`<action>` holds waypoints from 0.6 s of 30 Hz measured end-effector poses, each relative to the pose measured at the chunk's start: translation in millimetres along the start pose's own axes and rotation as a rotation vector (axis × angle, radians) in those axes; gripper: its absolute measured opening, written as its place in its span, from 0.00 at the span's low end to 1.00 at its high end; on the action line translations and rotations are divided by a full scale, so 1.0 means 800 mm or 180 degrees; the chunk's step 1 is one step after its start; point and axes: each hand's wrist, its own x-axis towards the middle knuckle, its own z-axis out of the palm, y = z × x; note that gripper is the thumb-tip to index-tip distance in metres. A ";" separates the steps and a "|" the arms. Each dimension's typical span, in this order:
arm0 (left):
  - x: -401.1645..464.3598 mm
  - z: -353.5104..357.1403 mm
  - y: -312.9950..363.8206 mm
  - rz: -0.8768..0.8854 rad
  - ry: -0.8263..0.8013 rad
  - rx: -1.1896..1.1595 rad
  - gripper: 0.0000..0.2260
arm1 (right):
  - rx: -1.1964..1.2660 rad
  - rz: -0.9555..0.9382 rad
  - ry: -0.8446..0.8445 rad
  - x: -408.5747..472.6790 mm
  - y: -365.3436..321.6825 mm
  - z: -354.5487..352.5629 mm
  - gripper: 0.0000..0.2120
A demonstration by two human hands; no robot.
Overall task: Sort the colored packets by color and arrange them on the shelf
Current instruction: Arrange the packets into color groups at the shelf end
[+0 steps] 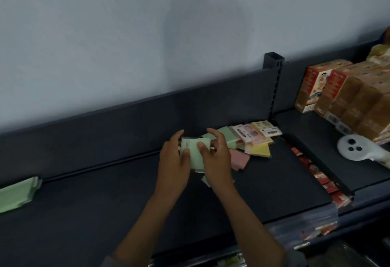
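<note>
Over the dark shelf, my left hand and my right hand together grip a small stack of pale green packets. Just behind them lies a mixed pile: more green packets, pink packets, yellow packets and printed pink and cream ones against the back panel. A separate stack of green packets lies at the shelf's far left edge. Another green packet pokes out under my right wrist.
A dark upright post divides this shelf from the one to the right, which holds red and brown cartons and a white round object. Red packets show on the lower shelf, seen through the gap between the two shelves.
</note>
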 end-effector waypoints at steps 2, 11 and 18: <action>-0.005 -0.027 -0.010 0.0231 0.0091 0.0371 0.22 | -0.0058 -0.0062 -0.0164 -0.009 -0.001 0.024 0.19; -0.041 -0.163 -0.078 0.0086 0.0328 0.0628 0.13 | 0.0110 0.0049 -0.0787 -0.080 -0.019 0.155 0.15; -0.107 -0.302 -0.156 -0.0495 0.1197 0.0516 0.16 | 0.0058 0.0335 -0.1093 -0.172 0.003 0.294 0.08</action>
